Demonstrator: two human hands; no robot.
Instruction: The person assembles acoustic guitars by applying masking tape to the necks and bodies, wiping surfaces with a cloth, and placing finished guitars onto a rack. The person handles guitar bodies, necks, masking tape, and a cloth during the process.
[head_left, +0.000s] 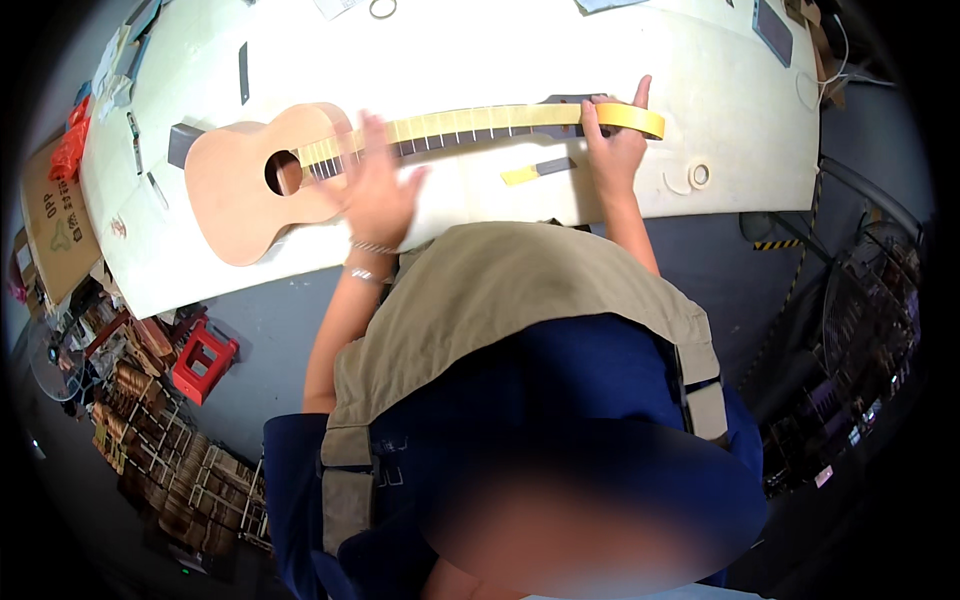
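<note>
A small guitar with a bare, pale wooden body lies on the white table, its neck reaching right. A yellow tape strip runs from near the sound hole along the neck, partly covering the fretboard. My right hand grips the yellow tape roll near the headstock, one finger pointing up. Over the body end of the neck, my left hand is blurred by motion, fingers stretched out and thumb apart. It hides part of the tape and fretboard; whether it touches them I cannot tell.
Below the neck lies a yellow and grey strip. A small tape roll sits to the right. A dark flat bar and a dark block are at left. On the floor stands a red plastic stool, near a cardboard box.
</note>
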